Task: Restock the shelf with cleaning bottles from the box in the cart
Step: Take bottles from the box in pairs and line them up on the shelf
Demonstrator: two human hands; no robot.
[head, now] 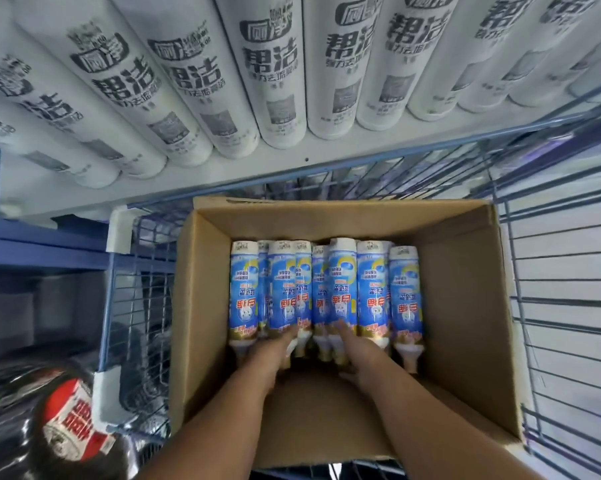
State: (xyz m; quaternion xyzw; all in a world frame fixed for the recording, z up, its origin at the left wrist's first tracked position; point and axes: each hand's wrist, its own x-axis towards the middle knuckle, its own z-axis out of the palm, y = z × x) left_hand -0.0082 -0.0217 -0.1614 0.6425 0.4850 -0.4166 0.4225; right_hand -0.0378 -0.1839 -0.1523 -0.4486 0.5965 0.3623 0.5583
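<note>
An open cardboard box point(465, 289) sits in a blue wire cart point(562, 271). Several blue-and-white cleaning bottles point(371, 289) lie packed side by side in the box, caps toward me. My left hand point(275, 348) reaches in and its fingers lie on the neck end of a left-middle bottle point(283, 289). My right hand point(356, 351) rests its fingers on the neck end of a middle bottle point(342, 282). Whether either hand grips a bottle is hidden by the hands themselves. Above, a white shelf point(326, 161) holds a row of white cans point(278, 81).
Blue shelf framing point(43, 237) runs along the left side. A red-and-white label on dark shiny packaging point(77, 420) lies at the lower left outside the cart. The near part of the box floor point(320, 417) is bare cardboard.
</note>
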